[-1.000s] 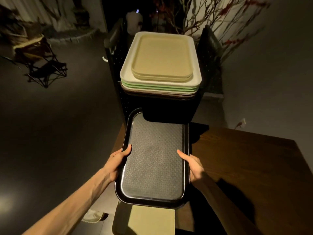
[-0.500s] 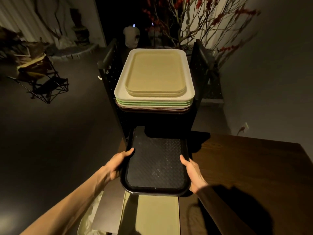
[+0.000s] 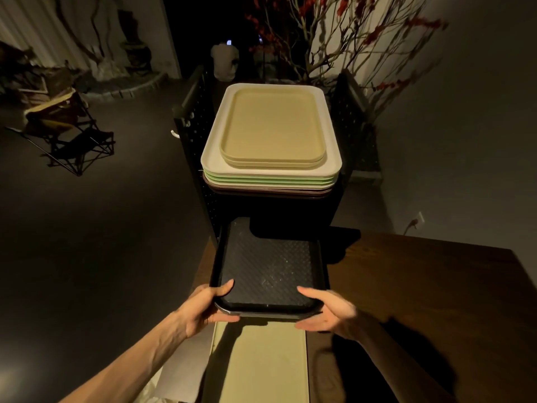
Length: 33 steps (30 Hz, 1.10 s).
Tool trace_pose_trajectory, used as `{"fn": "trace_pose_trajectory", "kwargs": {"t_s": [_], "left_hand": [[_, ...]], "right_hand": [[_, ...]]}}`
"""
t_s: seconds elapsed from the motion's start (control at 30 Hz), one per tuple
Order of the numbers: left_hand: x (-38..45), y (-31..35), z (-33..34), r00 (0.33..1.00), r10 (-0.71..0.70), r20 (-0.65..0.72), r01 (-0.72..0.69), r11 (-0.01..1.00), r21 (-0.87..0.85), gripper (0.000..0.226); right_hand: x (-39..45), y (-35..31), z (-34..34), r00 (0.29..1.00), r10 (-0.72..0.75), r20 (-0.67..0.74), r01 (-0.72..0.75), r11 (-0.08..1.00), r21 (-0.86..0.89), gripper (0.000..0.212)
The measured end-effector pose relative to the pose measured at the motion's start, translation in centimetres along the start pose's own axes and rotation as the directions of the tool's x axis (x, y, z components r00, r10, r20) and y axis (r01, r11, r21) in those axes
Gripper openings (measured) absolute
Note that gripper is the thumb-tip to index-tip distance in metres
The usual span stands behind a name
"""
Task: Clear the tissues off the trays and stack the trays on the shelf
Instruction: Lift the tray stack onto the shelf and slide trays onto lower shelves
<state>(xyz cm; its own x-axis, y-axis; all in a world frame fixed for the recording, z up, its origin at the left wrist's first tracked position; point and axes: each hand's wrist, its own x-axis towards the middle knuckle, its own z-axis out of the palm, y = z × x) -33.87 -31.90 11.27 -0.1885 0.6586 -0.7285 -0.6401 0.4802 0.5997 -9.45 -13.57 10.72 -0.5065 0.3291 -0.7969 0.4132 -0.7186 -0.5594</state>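
A black textured tray (image 3: 268, 264) lies half inside the lower level of the dark shelf unit (image 3: 200, 181), its far end in shadow under the top stack. My left hand (image 3: 207, 305) grips its near left corner, thumb on the rim. My right hand (image 3: 331, 311) holds the near right corner, fingers under the edge. On the shelf's top sits a stack of trays (image 3: 271, 158): tan ones uppermost, then white, green and brown. A pale green tray (image 3: 258, 362) lies on the table just below my hands. No tissues show on any tray.
The dark wooden table (image 3: 421, 301) spreads to the right. A white bag or tissue heap (image 3: 154, 388) shows at the lower left by the table. Bare branches with red blossoms (image 3: 343, 39) rise behind the shelf. A folding chair (image 3: 66, 132) stands far left on the floor.
The black tray has slid forward into the shelf's lower level. Both hands have shifted from its sides to its near corners.
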Motion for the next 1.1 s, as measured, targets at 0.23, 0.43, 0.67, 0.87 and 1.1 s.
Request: {"fn": "trace_pose_trajectory", "kwargs": {"t_s": [0.23,0.43,0.67,0.87,1.1], "left_hand": [[0.8,2.5,0.8,0.998,0.053,-0.029,-0.056,0.994,-0.096,0.050],[1.8,4.0,1.6,0.994,0.100,-0.035,-0.106,0.969,-0.225,0.042],[2.6,4.5,2.1,0.993,0.110,-0.045,-0.119,0.951,-0.286,0.058],[2.5,4.5,2.3,0.994,0.109,-0.030,-0.114,0.960,-0.255,0.060],[1.8,2.9,1.3,0.990,0.139,0.006,-0.138,0.989,-0.054,0.048]], "right_hand": [[0.4,-0.8,0.3,0.984,-0.178,-0.018,0.179,0.971,0.156,0.084],[0.6,-2.6,0.3,0.964,-0.259,0.053,0.250,0.959,0.131,0.042],[1.7,-3.0,0.7,0.946,-0.322,-0.035,0.323,0.929,0.178,0.063],[2.0,-2.8,0.8,0.947,-0.317,-0.062,0.323,0.928,0.186,0.077],[0.8,-1.0,1.0,0.965,-0.260,0.015,0.261,0.965,-0.027,0.077]]}}
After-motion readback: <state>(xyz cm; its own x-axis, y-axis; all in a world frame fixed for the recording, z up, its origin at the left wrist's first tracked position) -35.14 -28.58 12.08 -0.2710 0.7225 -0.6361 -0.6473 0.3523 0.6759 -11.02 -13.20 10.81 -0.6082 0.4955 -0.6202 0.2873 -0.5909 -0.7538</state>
